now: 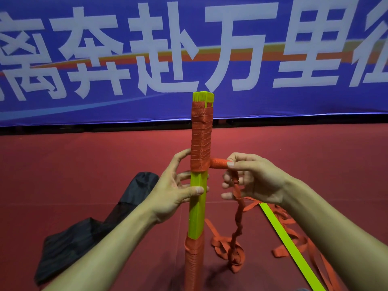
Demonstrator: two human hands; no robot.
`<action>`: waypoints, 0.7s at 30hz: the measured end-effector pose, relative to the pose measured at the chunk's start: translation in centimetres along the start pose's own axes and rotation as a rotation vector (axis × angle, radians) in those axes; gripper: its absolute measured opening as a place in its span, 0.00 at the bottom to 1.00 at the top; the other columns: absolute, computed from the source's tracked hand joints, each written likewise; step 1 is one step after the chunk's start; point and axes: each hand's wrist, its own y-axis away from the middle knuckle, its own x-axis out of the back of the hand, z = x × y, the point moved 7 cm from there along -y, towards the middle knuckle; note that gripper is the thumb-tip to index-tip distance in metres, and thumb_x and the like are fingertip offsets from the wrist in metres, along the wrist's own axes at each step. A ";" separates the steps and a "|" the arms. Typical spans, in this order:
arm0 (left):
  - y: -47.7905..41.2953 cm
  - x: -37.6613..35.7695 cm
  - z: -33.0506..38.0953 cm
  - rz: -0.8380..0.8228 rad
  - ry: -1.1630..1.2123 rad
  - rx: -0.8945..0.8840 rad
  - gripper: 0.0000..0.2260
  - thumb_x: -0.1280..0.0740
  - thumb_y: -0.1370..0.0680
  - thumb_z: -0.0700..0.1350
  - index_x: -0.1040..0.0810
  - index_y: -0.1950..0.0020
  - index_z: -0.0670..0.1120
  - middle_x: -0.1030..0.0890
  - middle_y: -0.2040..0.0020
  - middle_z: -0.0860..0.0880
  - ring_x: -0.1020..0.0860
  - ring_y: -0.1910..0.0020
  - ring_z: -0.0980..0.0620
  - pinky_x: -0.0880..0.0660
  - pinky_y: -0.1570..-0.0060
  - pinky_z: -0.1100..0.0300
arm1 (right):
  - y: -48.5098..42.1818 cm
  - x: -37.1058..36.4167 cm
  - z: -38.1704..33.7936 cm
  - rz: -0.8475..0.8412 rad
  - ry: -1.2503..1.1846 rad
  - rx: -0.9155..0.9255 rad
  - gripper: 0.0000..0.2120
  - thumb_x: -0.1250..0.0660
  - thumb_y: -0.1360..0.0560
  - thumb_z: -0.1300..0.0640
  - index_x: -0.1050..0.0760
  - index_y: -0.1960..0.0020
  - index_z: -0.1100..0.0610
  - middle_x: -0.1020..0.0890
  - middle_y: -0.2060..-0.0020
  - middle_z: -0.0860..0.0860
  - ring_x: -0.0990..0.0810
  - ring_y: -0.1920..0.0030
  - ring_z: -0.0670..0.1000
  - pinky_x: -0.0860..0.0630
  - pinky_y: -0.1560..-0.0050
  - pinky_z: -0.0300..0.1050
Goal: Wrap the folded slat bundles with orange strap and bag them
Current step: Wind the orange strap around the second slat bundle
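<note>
A bundle of folded yellow-green slats (197,208) stands upright on the red floor in front of me. Orange strap (201,141) is wound tightly around its upper part and again near its foot, with a bare stretch between. My left hand (176,190) grips the bare middle, thumb across the front. My right hand (254,177) pinches the strap where it leaves the wrapped part, and the twisted loose length (238,219) hangs down from it to a heap on the floor. A black bag (88,234) lies crumpled at the lower left.
A single loose yellow-green slat (287,242) lies diagonally on the floor at the right, over tangled orange strap (294,238). A large blue banner (189,49) with white characters stands across the back. Red floor lies all around.
</note>
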 end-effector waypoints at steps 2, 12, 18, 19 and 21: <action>0.0 0.1 0.1 0.031 -0.039 -0.013 0.35 0.25 0.32 0.35 0.28 0.41 0.73 0.16 0.48 0.44 0.15 0.54 0.44 0.21 0.61 0.57 | -0.2 -0.5 0.1 0.026 0.041 0.022 0.08 0.30 0.30 0.61 0.29 0.60 0.56 0.25 0.68 0.56 0.23 0.68 0.53 0.19 0.62 0.53; -0.2 -1.0 0.5 0.188 -0.219 -0.096 0.40 0.25 0.29 0.30 0.34 0.32 0.66 0.20 0.42 0.42 0.15 0.56 0.40 0.17 0.54 0.45 | -0.7 -1.2 -0.8 0.416 0.367 0.338 0.19 0.22 0.31 0.54 0.32 0.65 0.58 0.27 0.76 0.53 0.27 0.77 0.52 0.26 0.75 0.43; -0.2 -1.3 1.0 0.239 -0.295 -0.140 0.41 0.21 0.32 0.34 0.36 0.33 0.66 0.18 0.47 0.44 0.15 0.55 0.43 0.17 0.54 0.44 | 0.3 -0.5 -2.3 0.609 0.676 0.423 0.24 0.20 0.36 0.48 0.34 0.71 0.56 0.25 0.79 0.53 0.20 0.77 0.54 0.30 0.76 0.42; -0.2 -1.4 1.0 0.241 -0.300 -0.145 0.41 0.21 0.32 0.34 0.36 0.34 0.66 0.18 0.48 0.45 0.16 0.55 0.45 0.17 0.54 0.46 | 0.4 -0.4 -2.4 0.623 0.723 0.437 0.25 0.20 0.36 0.46 0.34 0.71 0.57 0.25 0.78 0.54 0.20 0.76 0.55 0.28 0.74 0.44; -0.2 -1.5 0.9 0.253 -0.283 -0.148 0.40 0.21 0.33 0.34 0.37 0.35 0.67 0.18 0.49 0.43 0.16 0.56 0.44 0.17 0.55 0.49 | 0.4 -0.5 -2.6 0.648 0.801 0.457 0.25 0.22 0.35 0.44 0.33 0.71 0.59 0.25 0.78 0.56 0.23 0.75 0.55 0.28 0.71 0.46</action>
